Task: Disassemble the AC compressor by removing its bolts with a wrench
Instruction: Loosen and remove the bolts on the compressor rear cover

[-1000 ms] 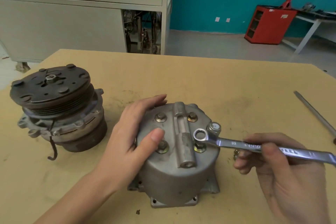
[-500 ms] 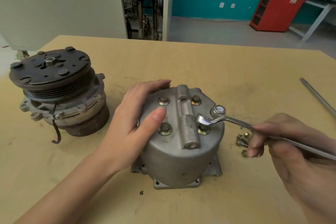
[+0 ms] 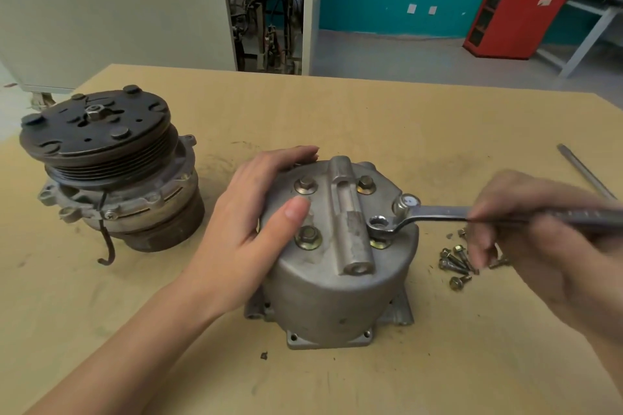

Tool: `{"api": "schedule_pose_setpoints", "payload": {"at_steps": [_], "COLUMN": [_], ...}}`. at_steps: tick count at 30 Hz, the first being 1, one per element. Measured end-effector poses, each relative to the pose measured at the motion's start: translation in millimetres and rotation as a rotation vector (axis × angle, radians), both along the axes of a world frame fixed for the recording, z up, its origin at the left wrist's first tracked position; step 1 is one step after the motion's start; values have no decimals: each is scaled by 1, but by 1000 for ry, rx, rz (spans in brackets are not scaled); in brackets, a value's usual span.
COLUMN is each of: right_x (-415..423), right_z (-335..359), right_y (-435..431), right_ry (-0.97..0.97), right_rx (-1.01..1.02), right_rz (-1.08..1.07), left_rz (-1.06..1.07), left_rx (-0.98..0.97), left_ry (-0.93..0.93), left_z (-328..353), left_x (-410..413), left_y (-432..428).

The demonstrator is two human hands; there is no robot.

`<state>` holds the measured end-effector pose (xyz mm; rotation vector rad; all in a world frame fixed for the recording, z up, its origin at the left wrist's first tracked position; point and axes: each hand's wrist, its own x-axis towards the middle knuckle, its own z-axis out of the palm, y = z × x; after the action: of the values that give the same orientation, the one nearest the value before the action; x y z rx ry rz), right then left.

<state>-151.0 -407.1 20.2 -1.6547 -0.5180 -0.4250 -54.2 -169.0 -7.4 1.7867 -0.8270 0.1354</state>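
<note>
A silver compressor housing [image 3: 332, 300] stands on the wooden table [image 3: 371, 118] with several brass-washered bolts [image 3: 307, 238] in its top. My left hand [image 3: 251, 229] rests on the housing's left side, fingers spread over the rim and thumb on top. My right hand [image 3: 526, 239] grips the handle of a steel ring wrench [image 3: 435, 214]. The wrench's ring end sits over the near right bolt [image 3: 381, 242]. Several removed bolts [image 3: 455, 263] lie on the table under my right hand.
The dark pulley and clutch half of the compressor [image 3: 108, 165] stands at the left with a hooked wire hanging off it. A metal rod [image 3: 586, 175] lies at the far right. A beige cabinet [image 3: 135, 10] and a red cabinet [image 3: 512, 17] stand behind.
The wrench's ring end dropped from beside the right port onto the near right bolt, and its handle swung a little toward the back. My left hand stayed on the housing.
</note>
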Motion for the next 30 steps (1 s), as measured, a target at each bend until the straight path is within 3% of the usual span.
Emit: {"api": "schedule_pose_setpoints", "payload": {"at_steps": [4,7,13,20,30], "right_x": [28,45,52,62,45], "right_z": [26,40,34,19,4], "right_y": [2,-1,-10,-7,17], "right_ry": [273,406,382,283,239], "right_rx": [225,213,197,377,559], "right_rz": [72,79,252,-62,-241], "left_rz": [3,8,21,27,30], "left_rx": [-2,-2,8,14,13], "left_ry": [-17,-22,-22,-33,-37], "left_z": [-1,-2,-2,-4,-2], "left_x": [1,2,2,2,1], "left_y": [0,0,1,1,0]}}
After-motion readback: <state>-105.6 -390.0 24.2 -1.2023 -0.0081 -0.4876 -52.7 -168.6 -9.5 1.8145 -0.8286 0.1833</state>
